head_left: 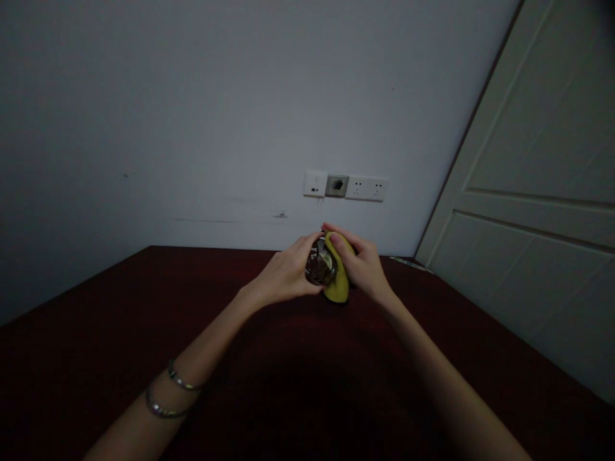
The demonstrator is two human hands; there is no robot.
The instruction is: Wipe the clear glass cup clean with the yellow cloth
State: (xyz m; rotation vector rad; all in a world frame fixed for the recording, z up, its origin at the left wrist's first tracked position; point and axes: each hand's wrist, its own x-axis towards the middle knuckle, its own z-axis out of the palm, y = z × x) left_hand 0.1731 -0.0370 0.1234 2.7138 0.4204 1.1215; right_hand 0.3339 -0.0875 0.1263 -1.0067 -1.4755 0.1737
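My left hand (pixel 291 270) is wrapped round a clear, dark-looking glass (pixel 319 264), its round end facing me. In my right hand (pixel 361 261) is a yellow cloth (pixel 339 282) with a dark edge, pinched between thumb and fingers. The cloth presses against the right side of the glass and hangs down a little below it. Both hands are close together above the table, and the far side of the glass is hidden. The dim light makes its exact shape hard to see.
A dark red table (pixel 230 358) spreads beneath my arms, up to a pale wall (pixel 216 115). Wall sockets (pixel 365 188) sit just beyond my hands. A white panelled door (pixel 538 256) stands along the right. A thin flat strip (pixel 410 263) lies at the table's far right corner.
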